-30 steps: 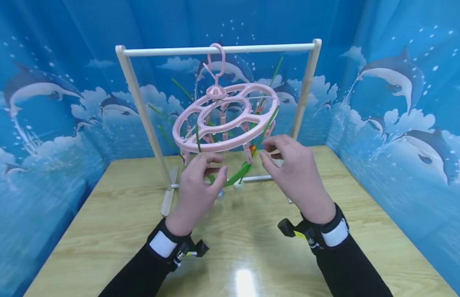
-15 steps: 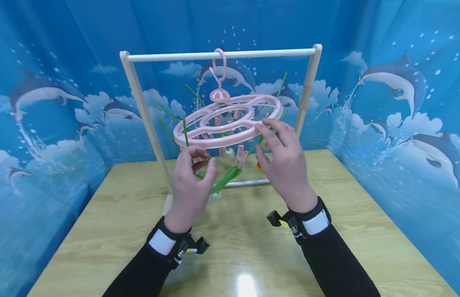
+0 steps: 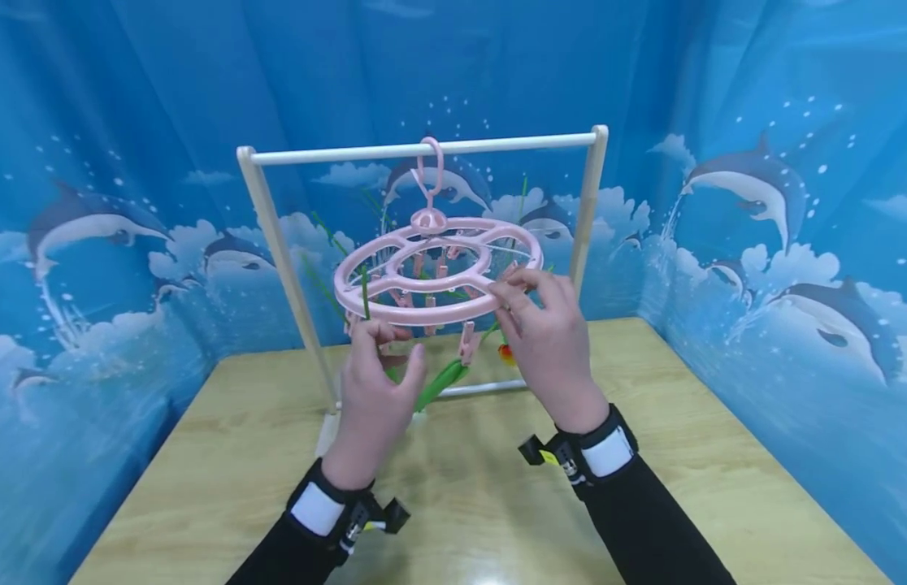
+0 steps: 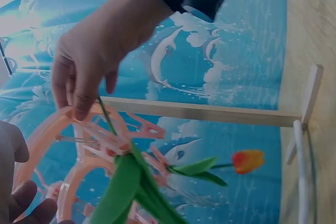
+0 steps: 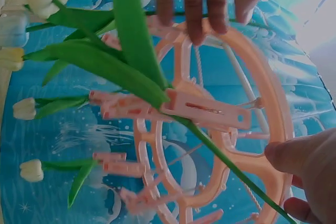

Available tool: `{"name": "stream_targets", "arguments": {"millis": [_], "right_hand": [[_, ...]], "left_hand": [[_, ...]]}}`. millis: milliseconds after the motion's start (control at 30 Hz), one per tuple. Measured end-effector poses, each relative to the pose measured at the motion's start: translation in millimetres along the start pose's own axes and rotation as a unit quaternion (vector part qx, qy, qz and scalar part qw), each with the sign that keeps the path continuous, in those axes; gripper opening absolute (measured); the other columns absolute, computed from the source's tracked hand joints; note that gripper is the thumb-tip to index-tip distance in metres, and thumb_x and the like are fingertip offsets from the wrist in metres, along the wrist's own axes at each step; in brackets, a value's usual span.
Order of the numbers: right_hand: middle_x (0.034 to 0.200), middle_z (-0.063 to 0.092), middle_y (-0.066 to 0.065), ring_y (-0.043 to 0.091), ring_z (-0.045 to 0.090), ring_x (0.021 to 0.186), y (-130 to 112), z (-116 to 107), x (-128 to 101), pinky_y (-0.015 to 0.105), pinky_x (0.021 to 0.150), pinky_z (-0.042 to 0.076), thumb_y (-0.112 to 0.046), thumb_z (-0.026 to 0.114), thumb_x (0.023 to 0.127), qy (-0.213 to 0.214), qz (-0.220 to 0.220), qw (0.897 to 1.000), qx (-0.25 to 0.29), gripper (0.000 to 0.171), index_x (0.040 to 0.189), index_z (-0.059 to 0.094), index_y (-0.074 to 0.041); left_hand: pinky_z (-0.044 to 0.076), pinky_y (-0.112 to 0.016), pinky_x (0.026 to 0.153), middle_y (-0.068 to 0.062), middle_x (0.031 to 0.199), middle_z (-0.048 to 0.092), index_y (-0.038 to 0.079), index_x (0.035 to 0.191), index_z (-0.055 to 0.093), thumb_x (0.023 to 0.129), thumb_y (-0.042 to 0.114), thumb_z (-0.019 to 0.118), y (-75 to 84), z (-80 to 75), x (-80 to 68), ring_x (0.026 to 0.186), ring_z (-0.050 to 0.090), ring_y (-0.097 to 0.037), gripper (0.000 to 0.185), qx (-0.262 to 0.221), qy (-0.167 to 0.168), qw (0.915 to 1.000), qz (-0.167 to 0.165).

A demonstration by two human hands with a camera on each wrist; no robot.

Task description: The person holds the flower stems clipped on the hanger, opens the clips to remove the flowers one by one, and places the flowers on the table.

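Observation:
A round pink clip hanger [image 3: 424,315] hangs slightly tilted from a white rod. My right hand [image 3: 548,341] pinches its near right rim between thumb and fingers. At the near left rim, my left hand [image 3: 376,382] has loosely bent fingers, with the thumb apart. In the right wrist view its fingers reach to the rim beside a green stem; I cannot tell if they touch. Pink clothespins [image 3: 468,343] below the ring hold artificial tulips by their stems, including a red-orange tulip [image 4: 248,161] and white tulips [image 5: 31,170]. Green leaves [image 3: 442,383] hang between my hands.
The wooden stand's white top rod [image 3: 336,154] carries the hanger's hook [image 3: 433,166]. Its uprights [image 3: 588,211] rise on both sides, and a lower rod [image 3: 483,388] runs near the table [image 3: 461,504]. A blue dolphin curtain [image 3: 753,284] encloses the back and sides.
My right hand has moved left onto the hanger's rim and now grips it. The hanger hangs more level than a second ago. My left hand stays by the near left rim.

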State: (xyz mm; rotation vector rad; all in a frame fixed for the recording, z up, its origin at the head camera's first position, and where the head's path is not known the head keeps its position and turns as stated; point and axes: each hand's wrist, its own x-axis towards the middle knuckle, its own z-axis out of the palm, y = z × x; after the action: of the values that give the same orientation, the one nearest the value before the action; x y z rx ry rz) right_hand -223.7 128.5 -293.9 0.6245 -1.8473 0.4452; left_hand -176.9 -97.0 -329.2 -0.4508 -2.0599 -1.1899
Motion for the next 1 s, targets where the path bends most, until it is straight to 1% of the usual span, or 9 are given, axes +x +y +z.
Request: {"name": "stream_targets", "arguments": {"millis": [67,133,200,267,367,467,600,833,1000], "right_hand": [[0.116,0.074,0.016,0.036,0.066,0.105,-3,0,0,0.045,0.086,0.063,-0.019,0.08,0.101,-0.004,-0.004,1.0,-0.006,0.019,0.119,0.083,-0.011],[0.115,0.073,0.015,0.035,0.066,0.104,-6,-1,0,0.043,0.083,0.063,-0.02,0.081,0.101,-0.005,-0.008,1.0,-0.01,0.02,0.119,0.084,-0.012],[0.114,0.073,0.015,0.035,0.066,0.103,-8,-1,1,0.042,0.082,0.063,-0.02,0.081,0.101,-0.006,-0.011,1.0,-0.016,0.02,0.118,0.084,-0.011],[0.113,0.073,0.015,0.034,0.066,0.103,-10,-2,1,0.042,0.081,0.063,-0.019,0.082,0.1,-0.009,-0.012,1.0,-0.021,0.02,0.118,0.084,-0.011],[0.113,0.073,0.015,0.035,0.066,0.102,-11,-3,0,0.043,0.082,0.062,-0.017,0.084,0.098,-0.012,-0.012,1.0,-0.024,0.021,0.118,0.084,-0.01],[0.113,0.073,0.015,0.036,0.067,0.102,-11,-5,0,0.044,0.083,0.062,-0.018,0.085,0.098,-0.015,-0.011,1.0,-0.022,0.021,0.117,0.084,-0.009],[0.114,0.073,0.017,0.037,0.068,0.102,-11,-9,2,0.045,0.083,0.063,-0.017,0.085,0.098,-0.02,-0.005,1.0,-0.015,0.021,0.117,0.084,-0.007],[0.124,0.069,0.024,0.042,0.065,0.108,-13,-16,2,0.047,0.087,0.062,0.004,0.08,0.091,-0.039,0.019,0.999,0.003,0.032,0.122,0.075,0.002],[0.126,0.062,0.028,0.043,0.063,0.113,-19,-22,0,0.05,0.092,0.062,0.006,0.068,0.094,0.004,0.029,0.998,0.058,0.028,0.121,0.063,0.006]], "left_hand": [[0.069,-0.04,0.091,-0.01,0.119,0.069,0.007,0.114,0.052,0.101,0.011,0.075,-1.5,1.9,-1.7,0.112,0.072,-0.027,0.027,0.028,-0.019,0.9994,-0.008],[0.069,-0.041,0.091,-0.008,0.118,0.07,0.008,0.113,0.056,0.101,0.016,0.077,-3.1,4.4,-2.0,0.11,0.072,-0.025,0.025,0.063,-0.044,0.997,-0.009],[0.068,-0.042,0.093,-0.006,0.119,0.073,0.009,0.117,0.063,0.1,0.02,0.08,-3.9,7.0,-1.7,0.111,0.073,-0.025,0.027,0.097,-0.07,0.9928,-0.005],[0.067,-0.043,0.096,-0.006,0.12,0.077,0.009,0.125,0.066,0.097,0.024,0.085,-5.6,9.6,-1.9,0.111,0.075,-0.025,0.037,0.125,-0.096,0.9875,-0.002],[0.067,-0.039,0.097,-0.003,0.121,0.08,0.013,0.127,0.068,0.092,0.028,0.091,-8.1,13.1,-3.0,0.112,0.078,-0.022,0.044,0.147,-0.133,0.98,-0.015],[0.068,-0.034,0.093,0.0,0.116,0.082,0.017,0.121,0.071,0.09,0.026,0.093,-12.0,16.2,-3.5,0.108,0.08,-0.018,0.039,0.151,-0.158,0.9755,-0.025],[0.068,-0.033,0.092,0.001,0.11,0.084,0.018,0.115,0.075,0.09,0.019,0.092,-13.0,16.5,-0.6,0.103,0.082,-0.015,0.031,0.149,-0.158,0.976,-0.018],[0.068,-0.035,0.091,0.0,0.108,0.085,0.018,0.113,0.081,0.091,0.018,0.091,-8.4,12.8,4.1,0.101,0.082,-0.016,0.025,0.165,-0.159,0.9734,-0.002],[0.068,-0.031,0.087,0.002,0.106,0.085,0.019,0.11,0.081,0.091,0.017,0.09,-5.0,10.2,5.0,0.099,0.082,-0.013,0.021,0.155,-0.162,0.9745,0.002]]}}
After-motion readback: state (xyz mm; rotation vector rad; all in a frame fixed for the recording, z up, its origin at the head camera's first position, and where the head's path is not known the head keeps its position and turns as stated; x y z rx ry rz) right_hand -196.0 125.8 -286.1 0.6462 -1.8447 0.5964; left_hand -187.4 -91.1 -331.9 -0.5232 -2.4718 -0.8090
